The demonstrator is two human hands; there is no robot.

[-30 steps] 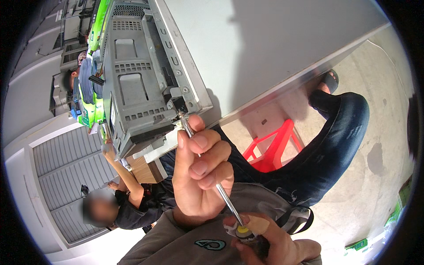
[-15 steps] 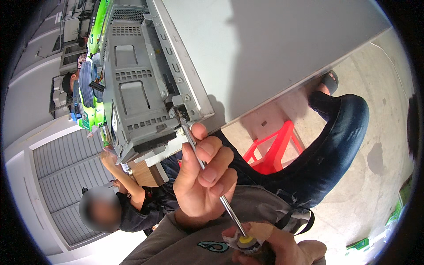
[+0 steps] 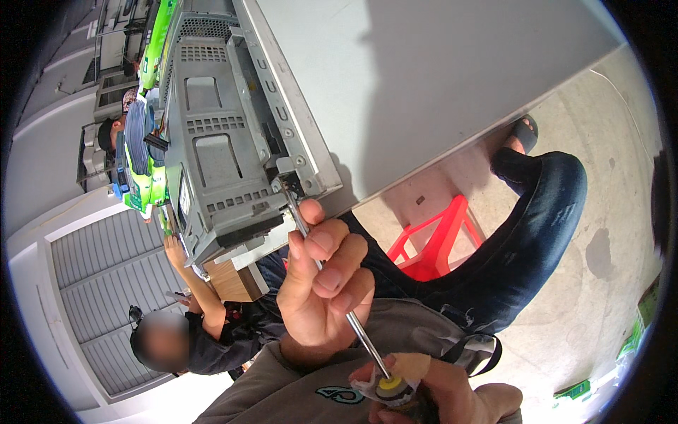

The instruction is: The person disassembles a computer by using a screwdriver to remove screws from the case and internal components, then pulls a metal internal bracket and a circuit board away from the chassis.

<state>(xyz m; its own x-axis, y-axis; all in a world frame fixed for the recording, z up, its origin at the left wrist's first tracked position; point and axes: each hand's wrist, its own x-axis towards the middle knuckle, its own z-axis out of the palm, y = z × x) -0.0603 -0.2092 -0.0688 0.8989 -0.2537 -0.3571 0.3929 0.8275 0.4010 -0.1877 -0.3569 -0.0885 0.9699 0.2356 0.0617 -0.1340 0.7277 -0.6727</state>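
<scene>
A long metal-shafted screwdriver (image 3: pixel 366 337) slants from the lower right up to a grey metal computer case (image 3: pixel 215 159). Its tip meets a small recess by the case's near corner. My left hand (image 3: pixel 326 279) pinches the shaft partway along, palm toward me, fingers curled. Lower down, my right hand (image 3: pixel 441 392) is closed around the handle, which has a yellow collar at its top; most of the handle is hidden. Pale tape or wrapping covers part of a right-hand finger. Slots, vents and rectangular cutouts mark the case's upper face.
Beneath the case is a light grey table (image 3: pixel 438 63), its edge running diagonally. A red plastic stool (image 3: pixel 439 244) stands below it, near a jeans-clad leg (image 3: pixel 537 233). To the left, a co-worker (image 3: pixel 212 339) in dark clothing reaches toward the case's far side. A wooden box (image 3: pixel 236 280) sits beside them.
Both hands keep their hold on the screwdriver, with only a slight shift of the left fingers. The co-worker's head and arm have moved a little.
</scene>
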